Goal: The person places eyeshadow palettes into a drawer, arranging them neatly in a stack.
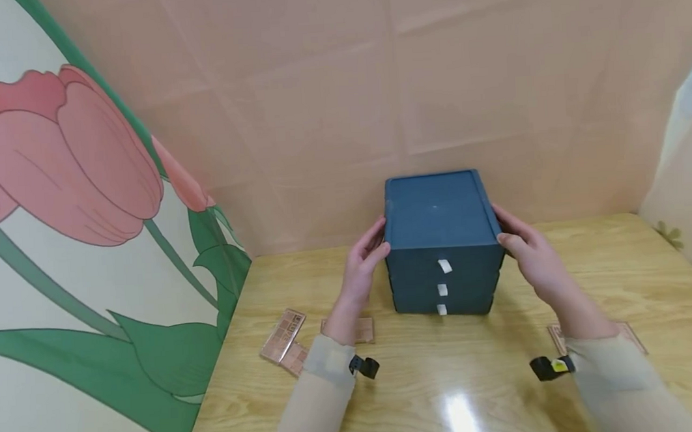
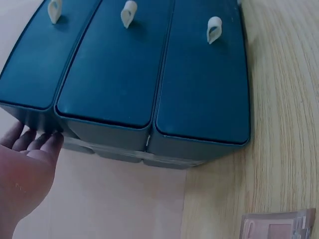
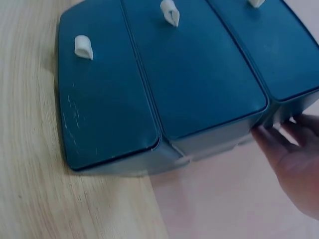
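A dark blue box with three stacked drawers (image 1: 448, 279) stands on the wooden table, each drawer front bearing a small white pull tab (image 1: 445, 265). My left hand (image 1: 361, 261) holds its left side near the top, thumb at the front corner. On the opposite side my right hand (image 1: 533, 258) grips it the same way, with the thumb at the upper front corner. In the left wrist view, the fingers (image 2: 37, 142) bend against the side of the top drawer. The right wrist view shows the fingers (image 3: 279, 142) there too. All three drawers are closed.
Left of the box, two makeup palettes (image 1: 283, 335) overlap on the table (image 1: 407, 382). Another palette (image 1: 364, 330) lies partly behind my left wrist, and one more palette (image 1: 631, 336) is partly under my right forearm in view. A pink cloth backdrop (image 1: 317, 113) hangs behind.
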Action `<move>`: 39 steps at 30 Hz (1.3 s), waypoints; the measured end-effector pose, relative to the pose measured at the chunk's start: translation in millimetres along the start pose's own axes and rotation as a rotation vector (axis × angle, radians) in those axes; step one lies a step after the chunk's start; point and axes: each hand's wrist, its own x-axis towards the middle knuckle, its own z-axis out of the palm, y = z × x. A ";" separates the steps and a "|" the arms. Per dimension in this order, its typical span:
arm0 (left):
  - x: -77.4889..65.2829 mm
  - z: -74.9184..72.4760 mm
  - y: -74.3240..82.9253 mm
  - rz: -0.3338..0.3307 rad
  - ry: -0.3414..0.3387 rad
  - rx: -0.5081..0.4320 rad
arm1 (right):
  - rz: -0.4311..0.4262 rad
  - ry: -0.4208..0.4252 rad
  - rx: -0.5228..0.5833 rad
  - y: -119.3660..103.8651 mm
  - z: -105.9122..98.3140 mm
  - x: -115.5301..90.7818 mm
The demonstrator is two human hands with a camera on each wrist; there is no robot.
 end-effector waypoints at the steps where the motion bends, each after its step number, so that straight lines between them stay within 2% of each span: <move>1: -0.3 -0.1 -0.1 -0.003 -0.003 0.001 | 0.001 -0.010 -0.003 1.3 -1.6 1.8; 9: -3.0 -1.4 -0.9 -0.022 0.005 -0.032 | 0.025 -0.031 -0.033 6.4 -6.6 8.7; 15: -3.1 -2.4 -0.2 -0.029 0.017 -0.020 | 0.061 -0.041 -0.024 5.1 -4.0 12.7; 22: 0.1 -2.8 0.4 -0.026 0.038 -0.036 | 0.020 -0.042 0.001 7.3 1.3 19.4; 34: 7.0 -6.6 -1.3 -0.037 0.033 -0.017 | 0.025 0.010 0.018 3.9 4.9 20.4; 37: 6.5 -6.9 -2.6 -0.033 0.040 -0.017 | 0.026 0.083 0.067 2.5 9.0 13.2; 39: 5.3 -6.6 -2.9 -0.028 0.044 -0.008 | 0.030 0.205 0.156 2.8 14.6 4.3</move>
